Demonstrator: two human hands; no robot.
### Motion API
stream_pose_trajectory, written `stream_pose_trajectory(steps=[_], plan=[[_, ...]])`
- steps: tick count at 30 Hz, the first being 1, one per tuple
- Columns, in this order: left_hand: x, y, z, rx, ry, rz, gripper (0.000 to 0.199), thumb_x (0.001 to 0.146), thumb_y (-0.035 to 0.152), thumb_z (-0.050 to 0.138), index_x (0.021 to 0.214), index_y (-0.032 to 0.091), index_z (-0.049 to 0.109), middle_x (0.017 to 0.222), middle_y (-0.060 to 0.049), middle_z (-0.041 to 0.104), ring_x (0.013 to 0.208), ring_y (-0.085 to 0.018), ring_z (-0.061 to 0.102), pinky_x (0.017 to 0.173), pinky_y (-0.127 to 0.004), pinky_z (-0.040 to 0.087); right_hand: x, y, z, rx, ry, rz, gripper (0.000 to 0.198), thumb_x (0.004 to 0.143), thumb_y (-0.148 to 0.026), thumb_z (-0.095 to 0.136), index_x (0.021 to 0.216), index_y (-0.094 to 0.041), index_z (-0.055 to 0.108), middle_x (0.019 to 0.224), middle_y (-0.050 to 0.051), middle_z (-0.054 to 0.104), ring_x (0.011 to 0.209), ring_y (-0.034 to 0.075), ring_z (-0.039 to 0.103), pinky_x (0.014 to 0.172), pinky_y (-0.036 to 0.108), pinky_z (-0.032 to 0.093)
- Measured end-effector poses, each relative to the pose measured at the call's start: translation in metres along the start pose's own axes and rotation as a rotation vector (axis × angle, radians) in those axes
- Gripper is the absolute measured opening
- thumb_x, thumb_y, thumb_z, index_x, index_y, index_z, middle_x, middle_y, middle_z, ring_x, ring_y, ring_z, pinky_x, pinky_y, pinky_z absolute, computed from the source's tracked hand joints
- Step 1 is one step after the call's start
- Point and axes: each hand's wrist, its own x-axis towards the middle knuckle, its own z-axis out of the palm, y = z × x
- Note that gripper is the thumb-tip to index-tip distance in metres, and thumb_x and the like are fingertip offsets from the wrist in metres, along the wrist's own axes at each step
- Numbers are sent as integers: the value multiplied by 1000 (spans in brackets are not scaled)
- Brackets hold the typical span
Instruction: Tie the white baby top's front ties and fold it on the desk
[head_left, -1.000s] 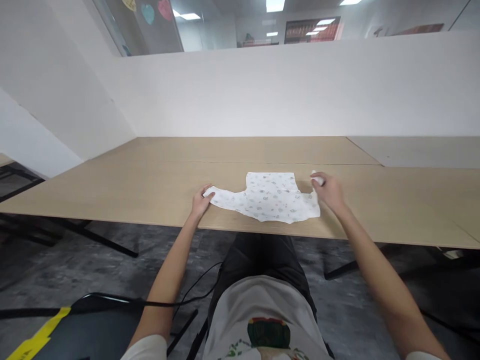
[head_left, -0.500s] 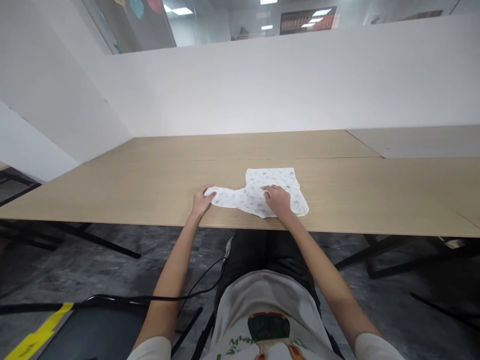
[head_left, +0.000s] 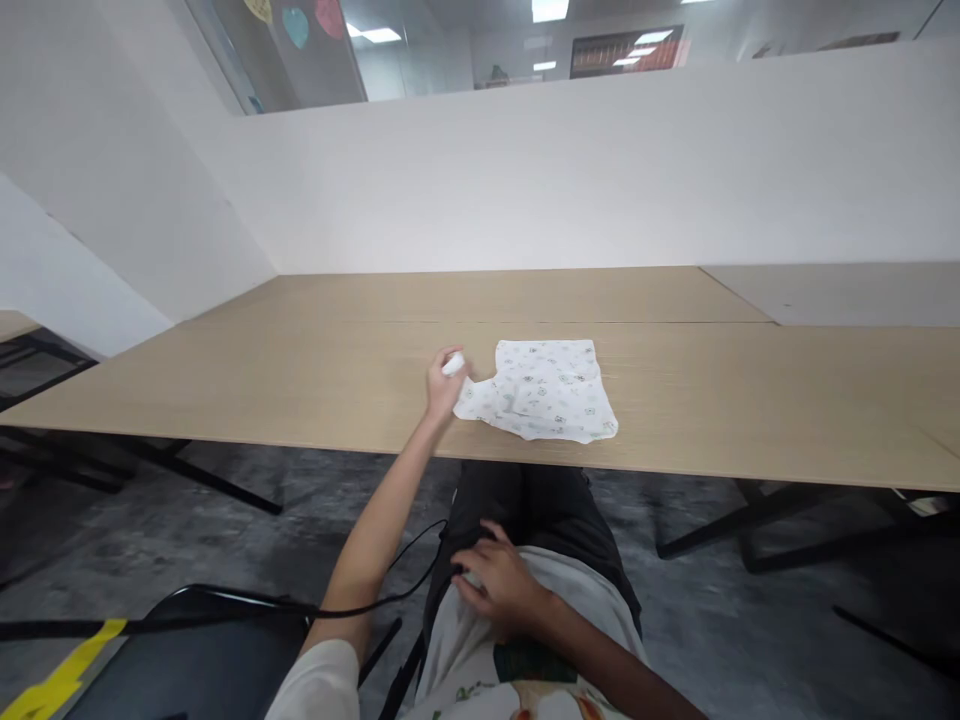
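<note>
A white garment (head_left: 551,390) with small printed motifs lies flat on the table, near its front edge. Its narrow sleeve-like part points left toward my left hand (head_left: 446,385). That hand is closed on the end of this part, and a bit of white cloth shows between thumb and fingers. My right hand (head_left: 499,585) is off the table, over my lap in front of my shirt. Its fingers are apart and slightly bent, with no held thing visible.
The wooden table (head_left: 360,370) runs wide to both sides, with a white wall (head_left: 487,180) behind it. At lower left, a black cable (head_left: 300,607) crosses near my left arm, above a dark chair seat (head_left: 202,665) with yellow tape (head_left: 67,675).
My left hand has moved right, folding the sleeve-like end inward. My right hand has let go of the garment and drawn back to my lap.
</note>
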Motion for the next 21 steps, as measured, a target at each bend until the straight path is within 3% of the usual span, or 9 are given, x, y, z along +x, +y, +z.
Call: stream_pose_trajectory(steps=[2, 5, 8, 11, 16, 19, 21], plan=[[-8, 31, 29, -40, -52, 125, 40, 77, 26, 51, 116, 16, 57, 113, -10, 64, 99, -19, 61, 86, -31, 50, -17, 6, 16, -26, -49, -30, 29, 76, -47, 37, 63, -32, 58, 47, -8, 60, 44, 17, 57, 79, 43, 52], [-26, 65, 72, 1, -220, 303, 42, 75, 18, 50, 116, 18, 57, 116, -9, 64, 103, -21, 59, 94, -35, 48, -25, 14, 21, -73, -74, -11, 30, 75, -45, 35, 54, -29, 50, 45, -8, 59, 42, 17, 58, 75, 38, 53], [-43, 77, 107, 77, -383, 403, 45, 76, 13, 46, 119, 22, 56, 121, -9, 62, 111, -22, 57, 99, -40, 45, -24, 14, 16, -74, -62, 34, 28, 74, -43, 36, 53, -28, 49, 46, -8, 60, 41, 17, 59, 74, 38, 54], [-53, 75, 128, 161, -460, 431, 43, 78, 13, 45, 119, 23, 55, 119, -8, 62, 113, -23, 55, 99, -40, 45, -24, 12, 11, -88, -54, 72, 28, 73, -41, 36, 53, -29, 52, 47, -8, 61, 43, 16, 60, 73, 36, 54], [-61, 70, 131, 321, -612, 448, 38, 80, 19, 51, 117, 17, 58, 103, -11, 65, 103, -25, 59, 93, -40, 47, -27, 11, 15, -97, -106, 66, 29, 75, -40, 35, 53, -28, 50, 49, -7, 63, 46, 15, 62, 76, 33, 53], [-66, 70, 113, 361, -719, 564, 36, 83, 30, 55, 117, 19, 58, 108, -11, 65, 109, -25, 57, 102, -43, 40, -27, 9, 16, -57, -100, 57, 31, 76, -43, 35, 53, -28, 49, 47, -7, 61, 45, 16, 61, 74, 34, 54], [-68, 66, 92, 364, -720, 607, 40, 85, 39, 53, 121, 22, 56, 118, -9, 63, 116, -24, 54, 111, -45, 30, -23, 9, 4, -2, -43, 39, 31, 78, -45, 36, 57, -30, 53, 47, -8, 60, 43, 16, 59, 73, 35, 55]])
